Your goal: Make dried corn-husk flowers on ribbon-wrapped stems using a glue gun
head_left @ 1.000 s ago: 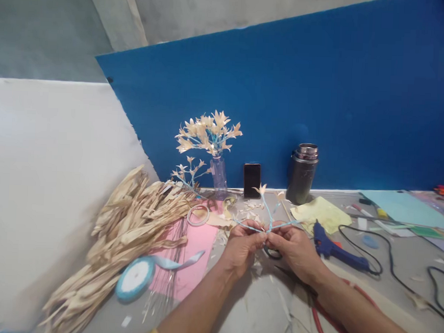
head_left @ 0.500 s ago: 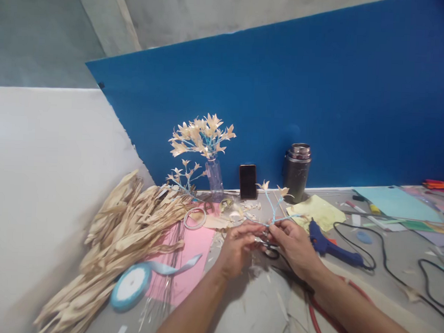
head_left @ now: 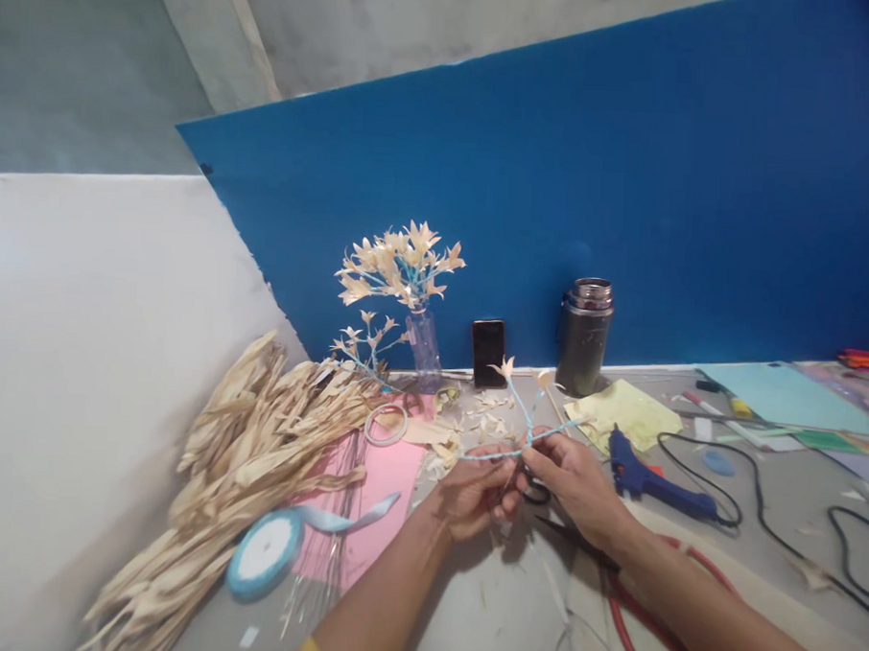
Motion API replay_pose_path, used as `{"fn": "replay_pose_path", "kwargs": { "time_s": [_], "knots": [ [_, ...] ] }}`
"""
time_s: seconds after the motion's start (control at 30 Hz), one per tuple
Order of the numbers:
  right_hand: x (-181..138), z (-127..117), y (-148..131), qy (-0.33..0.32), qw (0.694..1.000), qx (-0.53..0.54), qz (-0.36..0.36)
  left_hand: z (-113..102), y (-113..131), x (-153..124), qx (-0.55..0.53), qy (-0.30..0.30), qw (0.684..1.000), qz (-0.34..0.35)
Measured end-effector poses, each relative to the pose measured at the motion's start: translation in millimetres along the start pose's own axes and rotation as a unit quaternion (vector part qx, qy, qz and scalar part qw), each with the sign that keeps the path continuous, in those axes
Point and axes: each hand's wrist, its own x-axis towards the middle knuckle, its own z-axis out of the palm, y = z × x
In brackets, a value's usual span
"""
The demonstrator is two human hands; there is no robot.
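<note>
Between my hands is a branched artificial flower stem (head_left: 529,428), wrapped in light blue, with small cream husk-like flowers on its upright branches. My right hand (head_left: 568,475) pinches it near the joint, thumb on top. My left hand (head_left: 481,491) is closed just below and left of the joint, fingers curled against the lower stem; one blue branch stretches left above it. Black-handled scissors (head_left: 538,493) lie under my hands, partly hidden. A finished-looking bunch of cream flowers (head_left: 401,262) stands in a clear bottle (head_left: 423,349), with a smaller flower sprig (head_left: 368,347) beside it.
Dried corn husks (head_left: 255,481) heap at the left, near a blue ribbon roll (head_left: 264,553) and pink paper (head_left: 380,486) with thin wires. A blue glue gun (head_left: 658,484) with a black cord lies right. A phone (head_left: 488,354) and dark flask (head_left: 585,337) stand behind.
The stem has turned between my fingers, its upright branches shifting left and a side branch now stretching left. My left hand has lowered slightly and its fingers have curled in more.
</note>
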Motion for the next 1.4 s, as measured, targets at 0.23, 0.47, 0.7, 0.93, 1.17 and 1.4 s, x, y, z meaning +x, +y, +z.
{"fn": "replay_pose_path", "kwargs": {
  "time_s": [0.23, 0.47, 0.7, 0.93, 1.17, 1.4],
  "knots": [
    [-1, 6, 6, 0.062, 0.997, -0.051, 0.014, 7, 1, -1, 0.073, 0.066, 0.995, -0.004],
    [3, -3, 6, -0.056, 0.994, 0.082, 0.047, 22, 4, -1, 0.151, 0.157, 0.974, 0.054],
    [3, -4, 10, -0.038, 0.996, 0.057, 0.055, 21, 2, 4, 0.201, 0.206, 0.951, 0.113],
    [4, -8, 9, -0.021, 0.999, 0.011, 0.025, 25, -7, 3, 0.186, 0.240, 0.939, 0.161],
    [6, -10, 7, -0.025, 0.999, 0.023, 0.010, 28, -13, 1, 0.188, 0.232, 0.939, 0.169],
    [-3, 3, 10, 0.077, 0.993, -0.082, -0.036, 42, -17, -5, 0.235, 0.245, 0.918, 0.205]
  ]
}}
